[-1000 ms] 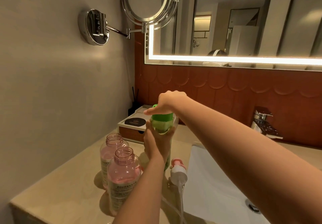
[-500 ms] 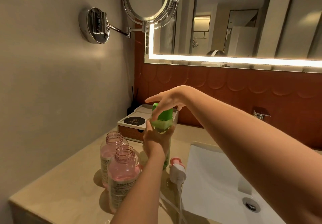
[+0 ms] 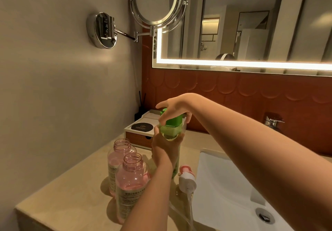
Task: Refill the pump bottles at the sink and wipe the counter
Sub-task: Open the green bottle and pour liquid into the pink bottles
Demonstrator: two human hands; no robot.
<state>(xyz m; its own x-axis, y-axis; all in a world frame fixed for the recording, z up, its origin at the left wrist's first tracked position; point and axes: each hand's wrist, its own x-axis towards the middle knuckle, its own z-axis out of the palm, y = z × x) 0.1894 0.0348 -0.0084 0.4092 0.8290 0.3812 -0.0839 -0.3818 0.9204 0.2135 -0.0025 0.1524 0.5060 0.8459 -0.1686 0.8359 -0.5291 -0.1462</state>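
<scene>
A green pump bottle (image 3: 169, 132) stands on the beige counter (image 3: 71, 194) left of the sink. My left hand (image 3: 164, 148) grips its body from the near side. My right hand (image 3: 175, 107) comes from above, fingers curled round the green pump cap (image 3: 173, 121). Two pink bottles with open necks, one behind (image 3: 119, 159) and one in front (image 3: 132, 180), stand to the left. A white and pink pump head (image 3: 186, 179) with its tube lies on the counter by the sink edge.
The white sink basin (image 3: 224, 191) with its drain (image 3: 265, 214) fills the lower right; a chrome tap (image 3: 273, 121) is behind it. A wooden tray box (image 3: 140, 135) stands against the back wall. A swing-arm mirror (image 3: 156, 2) juts from the left wall.
My right hand has turned on the green cap, wrist rising and fingers spreading round it. My left hand keeps the same hold on the bottle. The view has shifted slightly.
</scene>
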